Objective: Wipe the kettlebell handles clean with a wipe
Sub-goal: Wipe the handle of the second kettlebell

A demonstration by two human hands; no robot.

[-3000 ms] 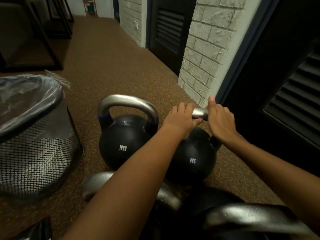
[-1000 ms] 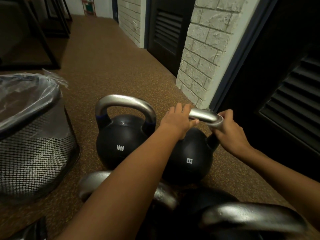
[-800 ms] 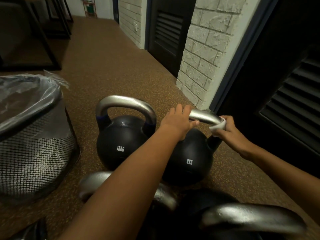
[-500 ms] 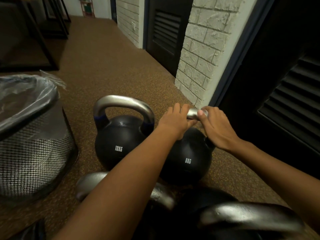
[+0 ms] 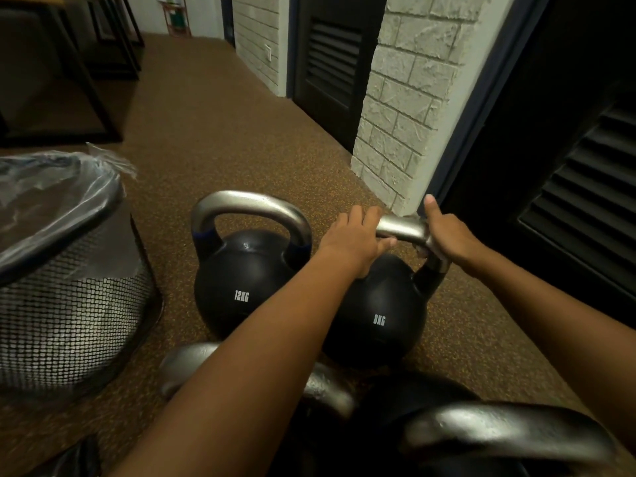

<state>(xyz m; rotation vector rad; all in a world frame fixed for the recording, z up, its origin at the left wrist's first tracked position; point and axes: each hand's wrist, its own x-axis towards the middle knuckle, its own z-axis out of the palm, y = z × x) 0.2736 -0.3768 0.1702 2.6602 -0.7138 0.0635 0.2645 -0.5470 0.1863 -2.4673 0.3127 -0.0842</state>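
Observation:
A black kettlebell marked 8KG stands on the brown floor. My left hand grips the left part of its silver handle. My right hand wraps the handle's right bend, thumb sticking up, with a white wipe just showing under the fingers. Most of the wipe is hidden by the hand. To the left stands a black kettlebell marked 12KG with a silver handle, untouched.
A mesh waste bin with a clear liner stands at the left. Two more kettlebell handles lie close in front of me. A white brick pillar and dark louvred doors rise at the right.
My right hand slid with the wipe from the middle of the 8KG handle out to its right bend. My left hand kept its grip on the left part.

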